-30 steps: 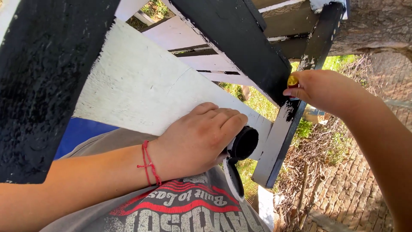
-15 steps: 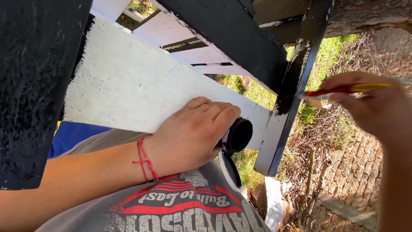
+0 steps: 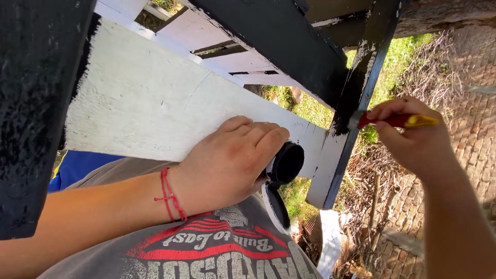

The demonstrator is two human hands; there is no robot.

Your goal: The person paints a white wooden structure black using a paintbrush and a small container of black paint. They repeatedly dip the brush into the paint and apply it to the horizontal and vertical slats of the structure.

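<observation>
Two hands busy: right hand [image 3: 413,134] pinching brush [image 3: 395,121], bristles on post [image 3: 356,103], laying black over white. Left hand [image 3: 232,160] closed around paint pot [image 3: 287,163] against plank [image 3: 155,103]. Next, likely: drag downward, reload.

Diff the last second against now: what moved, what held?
The right hand drew back right from the black post, then swung the brush round so its bristles point left onto the post's wet black edge. The left hand kept the small black paint pot against the white board.
</observation>
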